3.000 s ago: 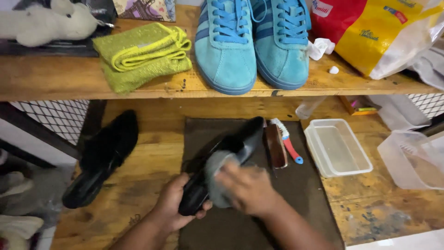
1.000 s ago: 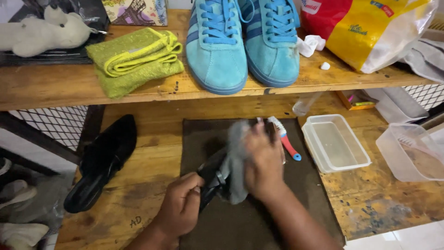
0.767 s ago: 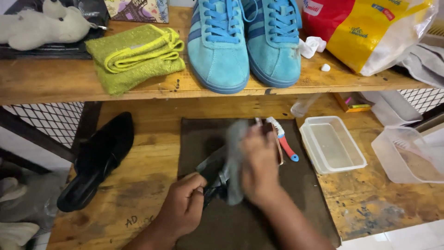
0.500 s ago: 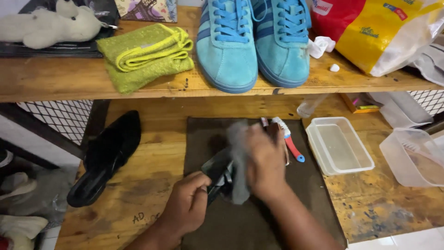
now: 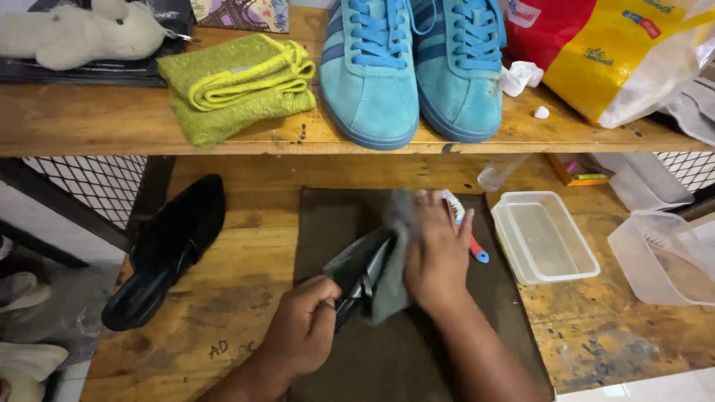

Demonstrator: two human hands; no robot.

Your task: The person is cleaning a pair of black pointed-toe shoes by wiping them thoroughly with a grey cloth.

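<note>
The left hand [image 5: 302, 335] is curled tight around the heel end of a black shoe [image 5: 356, 286], which lies on its side on a dark brown mat [image 5: 462, 320] at the middle of the lower wooden surface. The right hand [image 5: 438, 257] lies flat over a grey cloth [image 5: 387, 286], fingers together, pressing it against the front of the shoe; the cloth and palm cover most of the shoe, so its toe cannot be seen. Just beyond the right fingertips a toothbrush [image 5: 465, 234] with a red handle and blue tip pokes out, partly hidden by the hand.

To the left, a second black shoe [image 5: 165, 253] rests on the bare wood, well apart from the mat. To the right sits a clear rectangular plastic tub [image 5: 547, 238], and further right another clear container [image 5: 663, 257] is cut off by the frame edge.

On the upper shelf [image 5: 89, 126] stand a pair of blue suede sneakers [image 5: 413, 71], a folded yellow-green cloth [image 5: 234, 82] beside them, and a white plush toy [image 5: 82, 33] at the far left. At the upper right lies a large plastic bag [image 5: 618, 52], red and yellow with a clear end, its printing only partly in view. A small orange box [image 5: 577, 171] sits in shadow under the shelf, too dim to make out.
</note>
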